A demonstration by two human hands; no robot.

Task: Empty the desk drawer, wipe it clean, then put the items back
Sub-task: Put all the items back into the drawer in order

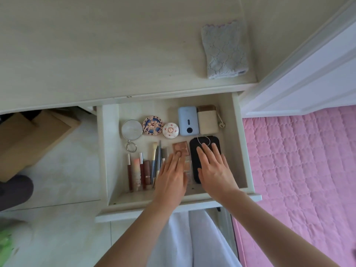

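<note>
At the lower centre of the frame both arms reach into the open drawer (238, 143). The left hand (170, 175) lies flat with straight fingers, its grip wide, fingertips touching a small brown compact (181, 148). The right hand (214, 167) rests flat on a black case (207, 140), grip wide, holding nothing. Left of the hands lie lipsticks (137, 173) and brushes (157, 160). Farther in sit a round mirror (132, 130), two round tins (153, 125) and two power banks (187, 121). Beyond, at upper right, a folded grey cloth (225, 50) lies on the table (96, 54).
</note>
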